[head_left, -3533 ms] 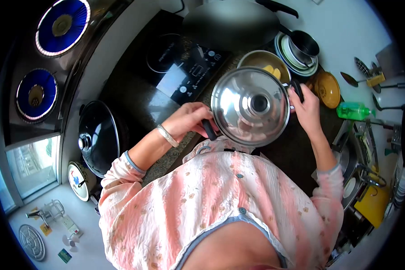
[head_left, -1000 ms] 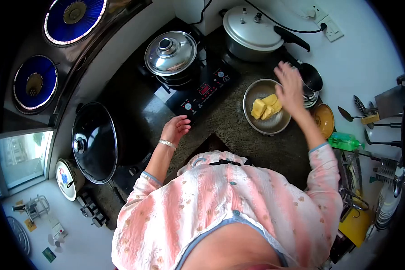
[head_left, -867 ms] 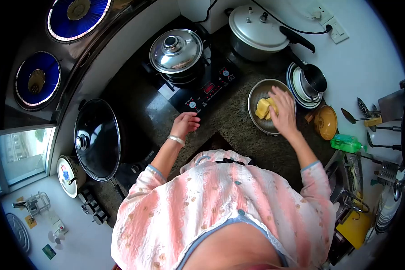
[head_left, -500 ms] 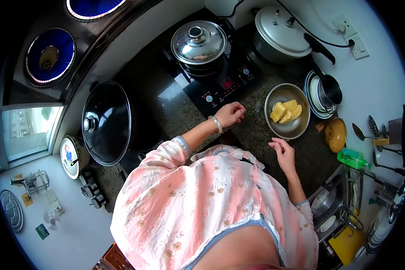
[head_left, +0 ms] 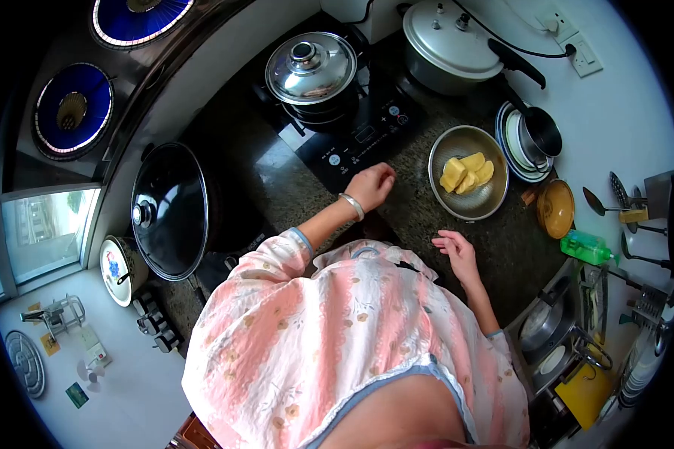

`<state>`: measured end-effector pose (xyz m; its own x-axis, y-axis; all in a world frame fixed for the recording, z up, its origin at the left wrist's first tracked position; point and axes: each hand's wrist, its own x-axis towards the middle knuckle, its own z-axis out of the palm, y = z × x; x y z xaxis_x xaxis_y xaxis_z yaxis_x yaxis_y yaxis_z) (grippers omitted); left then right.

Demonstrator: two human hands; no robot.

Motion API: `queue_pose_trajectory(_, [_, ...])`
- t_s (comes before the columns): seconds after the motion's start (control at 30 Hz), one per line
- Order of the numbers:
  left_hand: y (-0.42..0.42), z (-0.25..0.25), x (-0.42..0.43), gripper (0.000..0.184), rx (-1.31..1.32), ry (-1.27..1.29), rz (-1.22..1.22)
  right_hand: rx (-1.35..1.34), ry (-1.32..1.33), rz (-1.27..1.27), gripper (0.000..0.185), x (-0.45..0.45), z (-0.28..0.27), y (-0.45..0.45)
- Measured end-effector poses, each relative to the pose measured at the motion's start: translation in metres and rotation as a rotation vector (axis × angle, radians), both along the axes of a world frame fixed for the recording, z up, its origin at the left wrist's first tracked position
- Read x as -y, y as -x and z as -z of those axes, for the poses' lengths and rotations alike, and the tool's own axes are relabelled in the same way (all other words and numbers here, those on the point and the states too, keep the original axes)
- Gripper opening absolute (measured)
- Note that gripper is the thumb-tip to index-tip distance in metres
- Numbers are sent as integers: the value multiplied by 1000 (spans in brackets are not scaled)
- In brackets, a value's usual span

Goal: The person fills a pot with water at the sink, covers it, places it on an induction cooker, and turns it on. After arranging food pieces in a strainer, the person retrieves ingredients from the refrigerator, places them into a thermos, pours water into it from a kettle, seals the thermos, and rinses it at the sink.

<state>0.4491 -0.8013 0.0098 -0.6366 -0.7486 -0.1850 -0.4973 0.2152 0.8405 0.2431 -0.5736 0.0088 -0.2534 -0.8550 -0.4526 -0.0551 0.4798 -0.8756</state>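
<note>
Your left hand (head_left: 371, 187) is loosely closed near the front edge of the cooktop (head_left: 342, 160), its fingers curled inward and its palm hidden; a bangle (head_left: 352, 206) circles that wrist. Your right hand (head_left: 459, 253) is open, fingers loosely bent with nothing between them, on your side of the metal bowl (head_left: 493, 202) and apart from it.

At your far left you have an enamel pot (head_left: 116, 271) with a patterned lid, then a big pan under a dark domed lid (head_left: 174, 209). Ahead of you, the steel pot (head_left: 312, 71) sits on the cooktop with its shiny lid on. Next comes a pressure cooker (head_left: 449, 45), then your metal bowl on the counter (head_left: 404, 217), with yellow pieces (head_left: 466, 173) gathered inside. Just right of it, a small dark saucepan (head_left: 541, 132) rests on stacked dishes (head_left: 508, 153); a brown bowl (head_left: 555, 209) and a green bottle (head_left: 586, 247) stand nearer you.
</note>
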Motion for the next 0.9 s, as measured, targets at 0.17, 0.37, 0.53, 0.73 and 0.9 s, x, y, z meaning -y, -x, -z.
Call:
queue_pose_trajectory(0.17, [21, 5, -17, 32, 100, 228, 290, -31, -31, 6, 24, -16, 6, 6])
queue_pose_trajectory(0.37, [55, 17, 23, 82, 460, 826, 253, -43, -58, 27, 24, -33, 15, 10])
queue_pose_trajectory(0.53, [72, 21, 40, 82, 598, 857, 218, -49, -53, 48, 24, -36, 8, 11])
queue_pose_trajectory(0.73, [73, 21, 41, 91, 566, 804, 199, -45, -85, 41, 24, -42, 9, 11])
queue_pose_trajectory(0.9, [47, 14, 7, 92, 453, 761, 227, -8, -67, 34, 25, -32, 12, 12])
